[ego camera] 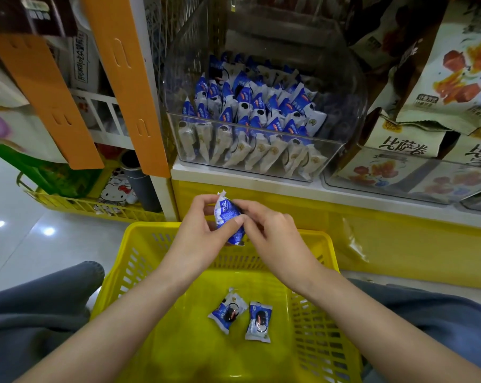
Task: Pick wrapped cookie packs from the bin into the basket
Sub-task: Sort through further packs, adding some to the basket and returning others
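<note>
A clear plastic bin (330,153) on the shelf holds several blue-and-white wrapped cookie packs (250,117). Below it, a yellow basket (117,275) rests between my knees. Two cookie packs lie on its floor, one (227,310) left of the other (259,322). Above the basket's far rim, my left hand (199,230) and my right hand (269,230) both grip one blue cookie pack (228,217), held upright between the fingertips.
To the right of the bin stand beige snack bags (405,139) in another clear tray. Orange cardboard strips (123,78) hang at the left. A second yellow basket (90,205) with goods sits on the tiled floor at the left. A yellow shelf front (399,239) is behind the basket.
</note>
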`<action>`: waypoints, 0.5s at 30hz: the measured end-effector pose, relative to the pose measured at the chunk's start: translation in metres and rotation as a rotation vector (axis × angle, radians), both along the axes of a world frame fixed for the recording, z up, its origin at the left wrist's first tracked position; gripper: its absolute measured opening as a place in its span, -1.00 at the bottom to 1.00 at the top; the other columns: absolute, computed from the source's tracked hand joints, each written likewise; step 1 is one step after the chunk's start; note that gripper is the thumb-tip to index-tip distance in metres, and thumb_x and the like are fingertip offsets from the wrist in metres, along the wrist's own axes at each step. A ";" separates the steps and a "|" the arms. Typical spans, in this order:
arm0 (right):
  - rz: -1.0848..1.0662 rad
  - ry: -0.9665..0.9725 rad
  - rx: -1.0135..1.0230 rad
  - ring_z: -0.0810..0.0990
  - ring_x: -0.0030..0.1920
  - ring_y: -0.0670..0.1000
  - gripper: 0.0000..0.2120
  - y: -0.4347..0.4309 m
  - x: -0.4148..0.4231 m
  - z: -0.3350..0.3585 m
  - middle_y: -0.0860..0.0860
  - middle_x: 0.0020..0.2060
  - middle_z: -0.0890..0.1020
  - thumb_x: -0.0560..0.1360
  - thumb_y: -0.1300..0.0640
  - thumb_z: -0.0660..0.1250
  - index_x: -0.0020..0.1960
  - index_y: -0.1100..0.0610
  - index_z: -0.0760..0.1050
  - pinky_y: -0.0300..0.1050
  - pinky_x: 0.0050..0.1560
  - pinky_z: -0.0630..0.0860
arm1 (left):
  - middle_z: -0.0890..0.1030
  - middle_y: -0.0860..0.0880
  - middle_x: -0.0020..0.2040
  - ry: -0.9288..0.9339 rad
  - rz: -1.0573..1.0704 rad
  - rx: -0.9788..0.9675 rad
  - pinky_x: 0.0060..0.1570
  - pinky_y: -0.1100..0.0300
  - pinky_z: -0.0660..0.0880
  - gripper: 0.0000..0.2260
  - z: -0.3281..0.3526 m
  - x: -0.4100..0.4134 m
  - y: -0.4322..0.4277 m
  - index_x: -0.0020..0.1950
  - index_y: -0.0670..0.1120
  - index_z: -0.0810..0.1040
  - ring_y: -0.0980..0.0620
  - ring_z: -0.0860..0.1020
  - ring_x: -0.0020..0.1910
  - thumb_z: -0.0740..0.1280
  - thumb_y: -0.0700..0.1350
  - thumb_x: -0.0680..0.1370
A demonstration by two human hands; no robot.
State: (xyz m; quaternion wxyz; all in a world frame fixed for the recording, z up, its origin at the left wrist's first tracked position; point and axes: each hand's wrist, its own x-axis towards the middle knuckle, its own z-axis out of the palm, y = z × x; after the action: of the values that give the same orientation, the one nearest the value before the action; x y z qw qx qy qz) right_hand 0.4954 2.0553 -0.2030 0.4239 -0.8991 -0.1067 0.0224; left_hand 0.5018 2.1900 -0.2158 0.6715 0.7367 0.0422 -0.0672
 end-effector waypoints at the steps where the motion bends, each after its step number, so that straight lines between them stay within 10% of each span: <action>1: 0.019 0.007 -0.005 0.55 0.07 -0.14 -0.67 0.000 0.000 0.000 -0.04 0.14 0.61 0.58 0.20 0.16 0.32 0.06 0.43 -0.46 0.02 0.38 | 0.52 0.02 0.04 -0.001 0.002 0.022 -0.19 0.23 0.59 -0.67 0.000 0.000 0.001 0.15 0.01 0.37 0.07 0.60 -0.11 0.40 -0.17 0.45; 7: 0.028 -0.003 -0.002 0.52 0.12 -0.14 -0.69 0.002 -0.001 0.000 -0.06 0.16 0.60 0.59 0.18 0.15 0.31 0.05 0.44 -0.43 0.09 0.36 | 0.53 -0.01 -0.02 0.002 0.046 0.090 -0.21 0.27 0.54 -0.71 -0.003 0.001 -0.001 0.11 -0.02 0.37 0.18 0.55 -0.19 0.36 -0.23 0.46; 15: 0.077 0.081 0.122 0.45 0.15 -0.24 -0.52 0.006 -0.003 -0.001 -0.10 0.21 0.48 0.46 0.08 0.37 0.35 -0.01 0.34 -0.24 0.19 0.43 | 0.57 -0.02 -0.04 0.159 0.151 -0.293 -0.31 0.30 0.55 -0.62 0.011 0.007 0.001 0.23 0.04 0.33 0.10 0.61 -0.14 0.25 -0.33 0.51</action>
State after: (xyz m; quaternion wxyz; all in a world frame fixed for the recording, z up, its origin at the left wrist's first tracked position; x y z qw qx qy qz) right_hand 0.4926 2.0613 -0.2045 0.4805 -0.8653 -0.1251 0.0684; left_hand 0.5089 2.1912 -0.2053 0.7693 0.6181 0.1401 -0.0801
